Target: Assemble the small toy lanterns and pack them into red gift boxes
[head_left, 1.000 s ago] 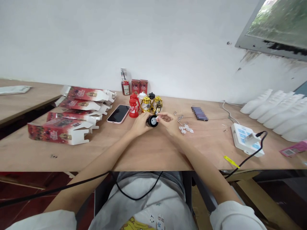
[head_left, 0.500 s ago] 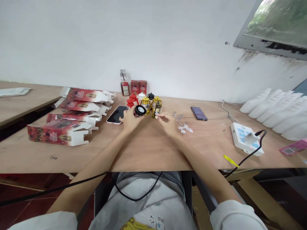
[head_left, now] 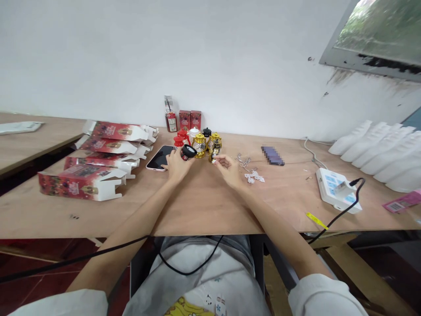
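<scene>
My left hand (head_left: 177, 164) is wrapped round a small black lantern (head_left: 189, 151), tipped so its round base with a pale disc faces me; the fingers hide most of its body. My right hand (head_left: 229, 168) is closed in a pinch, thumb and forefinger together at the foot of a dark-and-gold lantern (head_left: 215, 147). A small pale bit seems to show at those fingertips, too small to name. Just behind the hands stand gold lanterns (head_left: 199, 145), red lanterns (head_left: 178, 141), a white lantern (head_left: 194, 131) and a black-topped lantern (head_left: 207, 131).
Left lie several flattened red boxes (head_left: 70, 182); a phone (head_left: 159, 158) lies by my left hand. Right are metal pieces (head_left: 244, 161), white tags (head_left: 254, 176), a pixelated dark slab (head_left: 272, 156) and a power strip (head_left: 335, 191). Two red boxes (head_left: 190, 120) and a bottle (head_left: 171, 118) stand behind.
My left hand has drawn slightly left and tilted the black lantern, so its base shows less fully. My right fingers have shifted a little at the dark-and-gold lantern's foot.
</scene>
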The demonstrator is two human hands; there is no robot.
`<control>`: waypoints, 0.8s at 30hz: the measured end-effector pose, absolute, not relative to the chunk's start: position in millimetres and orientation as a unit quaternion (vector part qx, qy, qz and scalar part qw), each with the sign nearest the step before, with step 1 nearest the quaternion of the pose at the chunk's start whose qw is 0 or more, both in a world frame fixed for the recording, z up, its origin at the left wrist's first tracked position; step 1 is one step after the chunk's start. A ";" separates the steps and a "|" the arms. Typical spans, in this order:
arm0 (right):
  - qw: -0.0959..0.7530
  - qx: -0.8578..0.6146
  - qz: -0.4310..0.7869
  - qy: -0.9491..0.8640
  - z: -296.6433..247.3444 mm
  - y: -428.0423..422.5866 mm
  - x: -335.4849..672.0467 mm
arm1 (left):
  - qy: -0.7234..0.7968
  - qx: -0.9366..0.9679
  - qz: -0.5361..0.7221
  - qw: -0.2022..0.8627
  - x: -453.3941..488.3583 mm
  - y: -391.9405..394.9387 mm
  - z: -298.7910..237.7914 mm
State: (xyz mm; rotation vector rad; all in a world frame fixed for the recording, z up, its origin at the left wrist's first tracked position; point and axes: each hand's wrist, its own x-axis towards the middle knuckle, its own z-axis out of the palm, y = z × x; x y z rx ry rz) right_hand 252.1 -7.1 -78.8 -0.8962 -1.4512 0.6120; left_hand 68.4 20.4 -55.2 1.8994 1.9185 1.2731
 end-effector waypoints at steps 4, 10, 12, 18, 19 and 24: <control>0.616 -0.394 0.256 -0.633 -75.5 -10.6 251.0 | 0.646 0.637 0.413 0.074 70.1 18.3 -53.9; 0.636 -0.392 0.206 -0.633 -70.8 -14.1 251.2 | 0.532 0.740 0.412 0.010 85.0 3.8 -59.7; 0.643 -0.386 0.192 -0.633 -70.0 -15.0 251.0 | 0.503 0.773 0.387 0.013 88.7 0.5 -61.8; 0.623 -0.382 0.185 -0.658 -69.7 -17.9 249.6 | 0.556 0.740 0.377 0.027 79.8 11.2 -60.3; 0.617 -0.385 0.180 -0.663 -69.7 -18.2 249.5 | 0.569 0.726 0.384 0.035 76.2 15.2 -59.6; 0.602 -0.392 0.146 -0.680 -69.4 -18.8 249.5 | 0.556 0.713 0.417 0.087 65.4 28.7 -59.8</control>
